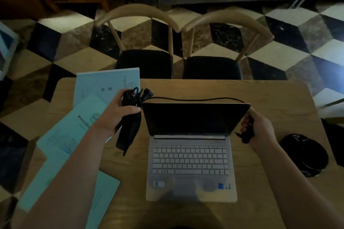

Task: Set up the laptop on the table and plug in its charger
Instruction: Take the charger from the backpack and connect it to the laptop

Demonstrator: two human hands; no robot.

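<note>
Laptop (191, 152) sits open on the wooden table (270, 98), centre of view, screen dark, silver keyboard facing the person. Left hand (119, 111) is just left of the screen's upper corner, fingers curled round a black charger bundle (130, 117): coiled cord and plug at the top, brick hanging below the palm, above the table. Right hand (258, 128) is just beside the screen's right edge, fingers curled round the charger cable's end, the small plug tip (242, 135) sticking out toward the laptop's right side, near but not touching as far as can be told. Black cable (195, 99) runs between the two hands, draped along and behind the lid's top edge. Left of the laptop, several light-blue booklets (87, 117) lie fanned on the table, partly under the left forearm. Right of the laptop, a round black object (307, 154) rests near the table's edge, well apart from the right hand. Beyond the table, two chairs (147, 61) with dark seats stand on a checkered floor (70, 31).
</note>
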